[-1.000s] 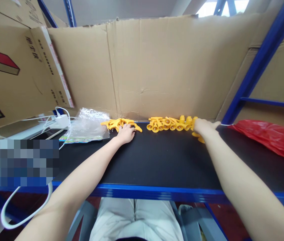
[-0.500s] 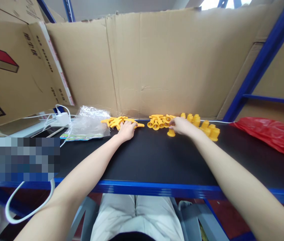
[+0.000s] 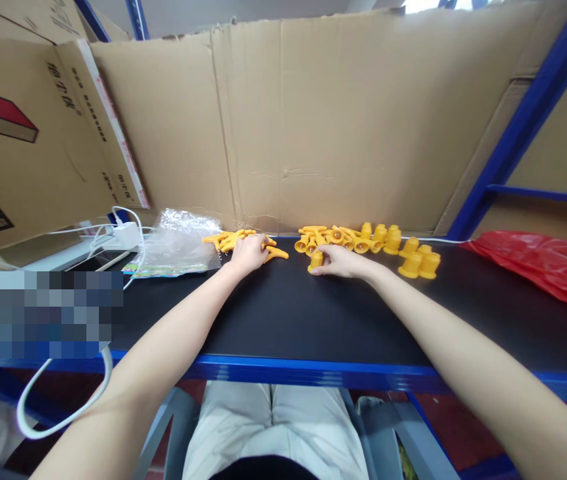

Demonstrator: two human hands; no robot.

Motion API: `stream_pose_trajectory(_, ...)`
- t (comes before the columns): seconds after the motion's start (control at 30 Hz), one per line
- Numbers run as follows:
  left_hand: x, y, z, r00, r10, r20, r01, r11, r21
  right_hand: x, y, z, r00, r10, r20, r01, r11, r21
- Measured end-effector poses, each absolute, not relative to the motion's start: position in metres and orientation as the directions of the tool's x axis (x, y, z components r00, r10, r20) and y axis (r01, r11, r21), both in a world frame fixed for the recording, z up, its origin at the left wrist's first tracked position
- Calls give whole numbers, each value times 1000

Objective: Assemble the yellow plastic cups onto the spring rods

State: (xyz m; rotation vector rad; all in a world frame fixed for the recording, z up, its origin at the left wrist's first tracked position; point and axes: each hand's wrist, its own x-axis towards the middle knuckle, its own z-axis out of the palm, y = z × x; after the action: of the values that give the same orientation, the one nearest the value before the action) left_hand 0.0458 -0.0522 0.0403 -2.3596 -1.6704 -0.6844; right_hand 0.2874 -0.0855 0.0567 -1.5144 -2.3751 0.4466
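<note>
My right hand (image 3: 341,261) is closed on a small yellow flared plastic cup (image 3: 316,261), which stands upright with its wide end down at the black tabletop. Behind it lies a heap of yellow bell-ended pieces (image 3: 336,237), several with their hollow ends facing me. More upright yellow cups (image 3: 410,264) stand to the right of this hand. At the left, my left hand (image 3: 250,254) has its fingers curled into a pile of yellow branched plastic pieces (image 3: 228,239). Yellow shows between its fingers, and one piece (image 3: 277,253) sticks out beside them.
Left of the pile lies a clear plastic bag (image 3: 178,240), near a white charger with cables (image 3: 126,235). A red plastic bag (image 3: 538,267) is at the right. Cardboard (image 3: 313,133) walls the back, and a blue rail (image 3: 288,371) edges the black tabletop (image 3: 283,320).
My right hand has moved left, carrying the yellow cup away from the heap's front and uncovering pieces behind. My left hand has shifted slightly left and curled more over its pile.
</note>
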Motion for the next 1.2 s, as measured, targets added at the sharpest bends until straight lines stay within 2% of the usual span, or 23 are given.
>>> stream_pose_trajectory(0.13,47,-53,36,336,871,357,917,-389,85,291,-84,57,-392,918,63,844,386,-372)
stream_pose_trajectory(0.33,53,-56,36,339,849,406,872,-445,203,293,-82,57,-389,921,29,870,378,-315)
stream_pose_trajectory(0.47,54,-53,31,448,801,396,789,-563,245,294,-80,55,-390,920,39,869,381,-317)
stream_pose_trajectory(0.6,57,-52,26,574,717,397,729,-667,150,294,-79,53,-394,918,37,870,386,-307)
stream_pose_trajectory(0.73,59,-57,27,613,686,392,734,-678,39,293,-81,54,-417,909,30,856,403,-325)
stream_pose_trajectory(1.07,62,-66,26,599,781,174,778,-620,104,288,-92,64,-415,909,36,880,412,-235)
stream_pose_trajectory(1.2,63,-65,27,603,777,183,779,-623,76,289,-92,66,-440,894,83,880,447,-162)
